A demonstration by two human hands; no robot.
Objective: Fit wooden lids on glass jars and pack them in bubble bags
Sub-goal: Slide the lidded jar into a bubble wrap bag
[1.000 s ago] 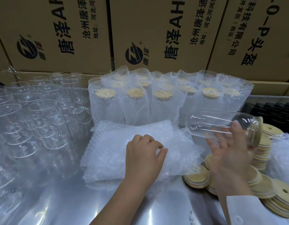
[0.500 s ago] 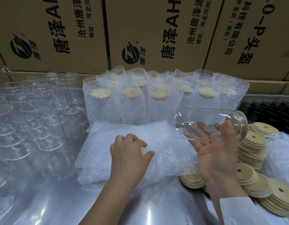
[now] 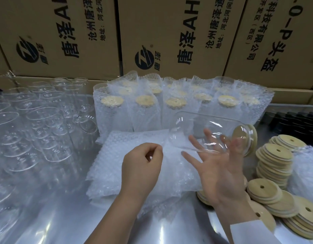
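A clear glass jar [image 3: 196, 127] with a wooden lid [image 3: 252, 138] fitted on it lies tilted in the air, lid end to the right. My right hand [image 3: 220, 173] holds it near the neck, palm up, on spread fingers with the thumb against the glass. My left hand [image 3: 141, 171] pinches the top sheet of a flat stack of bubble bags [image 3: 113, 166] between thumb and forefinger. The jar's base hangs just above the stack's far right corner.
Several packed jars in bubble bags [image 3: 145, 110] stand behind the stack. Empty open jars [image 3: 37, 120] crowd the left. Piles of loose wooden lids [image 3: 275, 159] lie on the right. Cardboard boxes [image 3: 169, 32] wall off the back. Everything stands on a shiny metal table [image 3: 55, 217].
My right hand has carried the lidded jar left and down toward the bag stack. My left hand went from resting on the stack to pinching its top sheet.
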